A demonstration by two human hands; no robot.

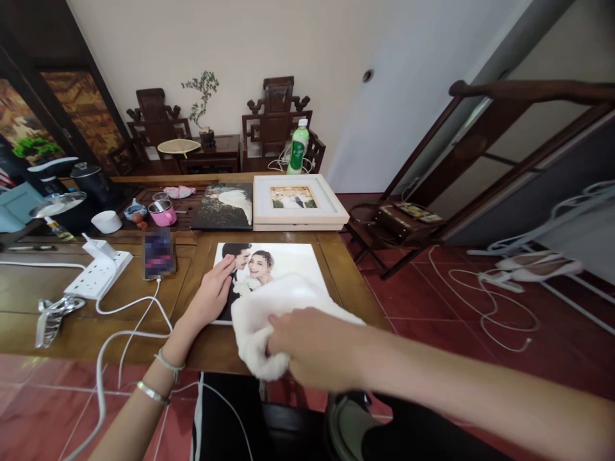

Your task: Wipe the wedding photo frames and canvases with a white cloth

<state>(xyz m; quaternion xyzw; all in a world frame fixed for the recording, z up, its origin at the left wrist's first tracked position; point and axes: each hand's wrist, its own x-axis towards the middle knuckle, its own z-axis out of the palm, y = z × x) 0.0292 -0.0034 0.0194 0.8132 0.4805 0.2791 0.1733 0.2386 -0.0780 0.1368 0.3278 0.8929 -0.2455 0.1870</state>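
Observation:
A photo panel [307, 261] with a picture of a couple lies flat on the wooden table in front of me. My left hand [214, 289] rests on its left edge, fingers stretched out flat on the print. Bunched in my right hand [307, 342] is a white fluffy cloth [262, 307], which covers the lower right part of the panel and hangs past the table's front edge. Behind the panel stand a white framed photo [331, 203] and a dark photo panel [216, 208], side by side.
On the left lie a power strip [96, 275], a phone [159, 255] on a cable, and a claw hair clip [52, 320]. A pink cup [163, 214] and a white cup [106, 221] stand behind them. A green bottle [298, 150] is at the back; a wooden chair [408, 221] stands right.

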